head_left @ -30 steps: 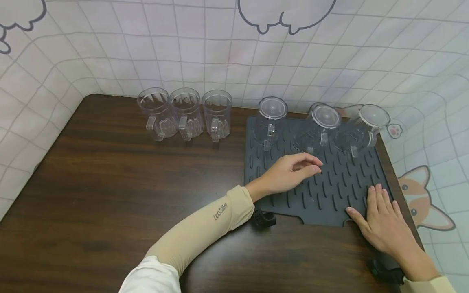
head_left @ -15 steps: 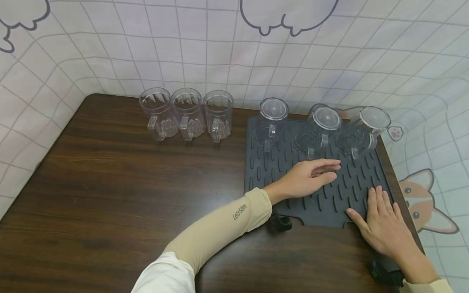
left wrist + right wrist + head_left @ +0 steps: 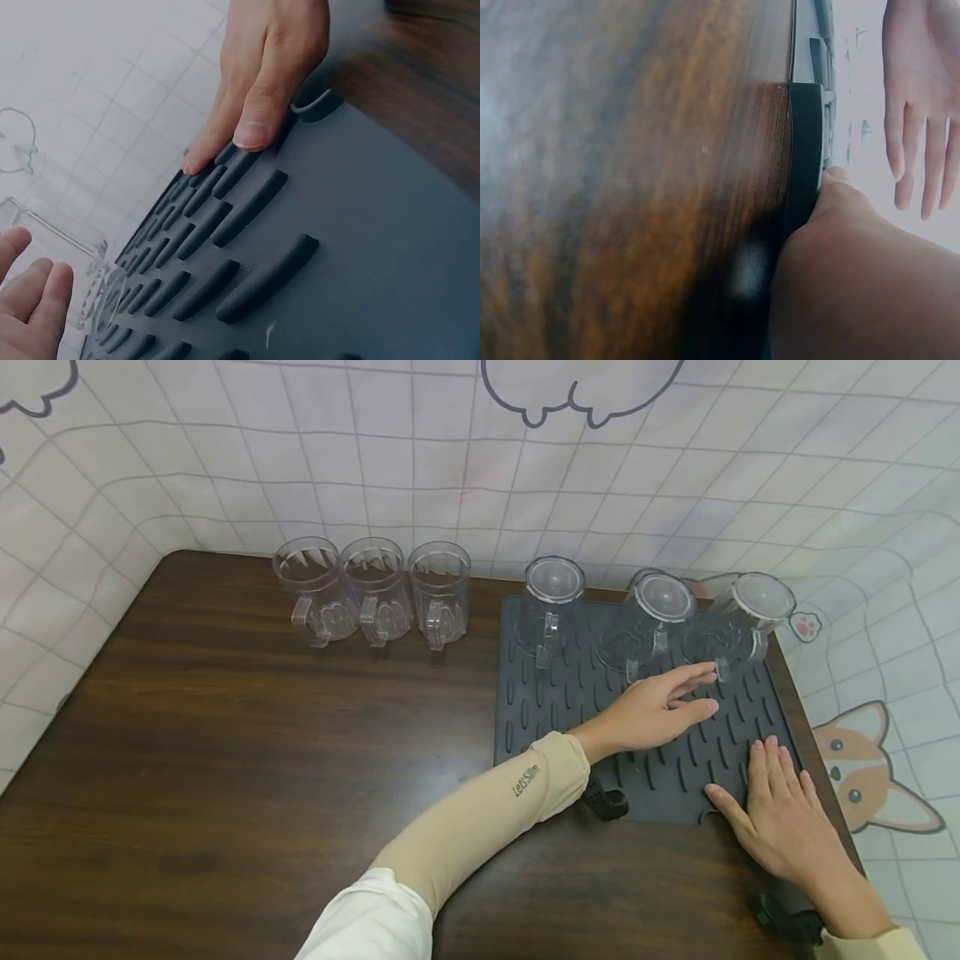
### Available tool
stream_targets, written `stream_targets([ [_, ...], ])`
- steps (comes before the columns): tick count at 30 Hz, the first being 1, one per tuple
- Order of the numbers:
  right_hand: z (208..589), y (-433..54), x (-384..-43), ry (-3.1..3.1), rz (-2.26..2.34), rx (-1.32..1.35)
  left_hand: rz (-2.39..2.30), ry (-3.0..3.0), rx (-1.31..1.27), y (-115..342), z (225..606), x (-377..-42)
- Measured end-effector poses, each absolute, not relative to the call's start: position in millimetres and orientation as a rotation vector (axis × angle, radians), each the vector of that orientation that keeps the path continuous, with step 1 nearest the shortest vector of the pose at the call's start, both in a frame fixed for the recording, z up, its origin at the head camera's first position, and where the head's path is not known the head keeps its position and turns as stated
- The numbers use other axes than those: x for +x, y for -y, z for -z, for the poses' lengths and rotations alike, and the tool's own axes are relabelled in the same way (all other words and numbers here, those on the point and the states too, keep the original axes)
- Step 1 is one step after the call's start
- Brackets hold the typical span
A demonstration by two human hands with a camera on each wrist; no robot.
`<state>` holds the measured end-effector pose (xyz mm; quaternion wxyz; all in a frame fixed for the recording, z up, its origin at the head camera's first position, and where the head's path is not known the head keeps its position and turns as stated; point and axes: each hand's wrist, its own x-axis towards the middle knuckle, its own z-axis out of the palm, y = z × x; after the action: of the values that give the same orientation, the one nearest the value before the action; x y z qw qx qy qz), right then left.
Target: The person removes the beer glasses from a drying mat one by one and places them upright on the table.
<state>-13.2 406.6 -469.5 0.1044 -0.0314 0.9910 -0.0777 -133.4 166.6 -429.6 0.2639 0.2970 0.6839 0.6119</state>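
Observation:
My left hand (image 3: 660, 710) hovers over the dark grey ribbed drying mat (image 3: 551, 710), its fingers loosely extended and holding nothing. Its fingertips come close to the handle of the rightmost clear mug (image 3: 761, 597), which stands upside down on the mat. Two more upturned clear mugs share the mat's back edge: a middle mug (image 3: 663, 599) and a left mug (image 3: 553, 583). My right hand (image 3: 787, 818) rests flat, fingers straight, on the mat's front right corner. In the left wrist view, the right fingers (image 3: 255, 124) press on the mat's ribs.
Three clear mugs stand upright in a row at the back of the brown wooden table (image 3: 225, 760): one at left (image 3: 315, 585), one in the middle (image 3: 377, 585), one at right (image 3: 440, 585). A white gridded wall covering (image 3: 420, 460) rises behind and beside the table.
My left hand has moved right across the mat, from in front of the middle upturned mug to near the rightmost one. The right hand has stayed in place on the mat's corner.

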Motion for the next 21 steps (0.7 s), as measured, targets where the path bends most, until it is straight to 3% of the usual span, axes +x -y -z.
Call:
stream_targets([
  [21, 467, -407, -11, -2.913, 0.218, -0.098, -1.592, -1.913, 0.705, -213, 432, -149],
])
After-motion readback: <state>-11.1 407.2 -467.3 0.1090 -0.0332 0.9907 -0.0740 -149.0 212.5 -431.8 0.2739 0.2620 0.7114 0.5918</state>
